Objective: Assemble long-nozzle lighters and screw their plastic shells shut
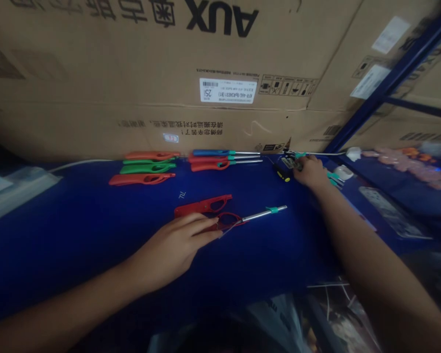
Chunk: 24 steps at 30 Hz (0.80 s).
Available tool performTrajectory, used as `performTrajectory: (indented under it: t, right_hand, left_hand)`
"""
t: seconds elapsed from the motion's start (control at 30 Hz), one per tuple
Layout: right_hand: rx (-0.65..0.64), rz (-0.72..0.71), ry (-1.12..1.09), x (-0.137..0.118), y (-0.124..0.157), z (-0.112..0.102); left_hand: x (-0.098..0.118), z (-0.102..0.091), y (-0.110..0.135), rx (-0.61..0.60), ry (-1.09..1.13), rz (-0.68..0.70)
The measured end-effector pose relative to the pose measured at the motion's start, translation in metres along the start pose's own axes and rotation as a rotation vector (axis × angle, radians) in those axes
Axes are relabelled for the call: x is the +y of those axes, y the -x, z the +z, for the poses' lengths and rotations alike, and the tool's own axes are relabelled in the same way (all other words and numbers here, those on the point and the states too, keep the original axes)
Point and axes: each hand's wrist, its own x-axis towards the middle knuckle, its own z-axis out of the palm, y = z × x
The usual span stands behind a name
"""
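Observation:
My left hand [176,242] lies flat with its fingers stretched out on a red long-nosed lighter [228,218], whose metal tube with a teal ring points right. A separate red handle shell [202,205] lies just behind it. My right hand [310,172] reaches to the back right of the blue table [77,230], fingers curled over a small dark part [292,164]. A black tool with a yellow tip [282,175] lies beside that hand.
Orange and green lighter handles [147,168] lie in a row at the back left. Blue and orange lighters [224,160] with metal tubes lie at the back centre. Large cardboard boxes [206,73] wall the back. A power strip [387,211] sits right.

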Motion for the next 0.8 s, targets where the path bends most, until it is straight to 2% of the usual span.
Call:
performTrajectory:
  t: [0.5, 0.8]
  right_hand:
    - [-0.013, -0.053, 0.008, -0.0028, -0.0003, -0.0018]
    - [-0.017, -0.032, 0.019, -0.0036, 0.0006, -0.0061]
  left_hand:
    - [0.0003, -0.0009, 0.0000, 0.034, 0.034, -0.006]
    - [-0.0002, 0.0002, 0.0002, 0.036, 0.026, -0.007]
